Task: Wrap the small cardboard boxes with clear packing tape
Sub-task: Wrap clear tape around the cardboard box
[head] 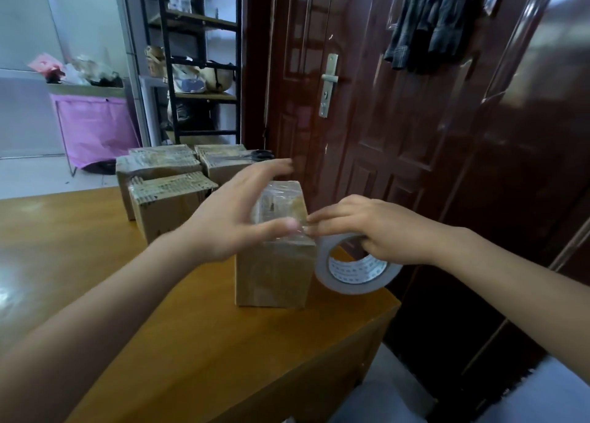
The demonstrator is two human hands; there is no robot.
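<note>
A small cardboard box [274, 272] stands upright on the wooden table [178, 343], its top covered in shiny clear tape. My left hand [233, 212] lies over the box's top and left side with fingers spread straight, the thumb pressing the tape at the near top edge. My right hand [367, 228] grips a roll of clear packing tape [354, 269] held against the box's right side, its fingertips at the box's top right corner. The roll hangs just past the table's right edge.
Several other small cardboard boxes [172, 199] stand grouped at the table's far end, with black scissors [260, 155] lying on them. A dark red door [383, 103] is close on the right. A black shelf rack [198, 58] and a pink-draped stand [92, 125] lie beyond.
</note>
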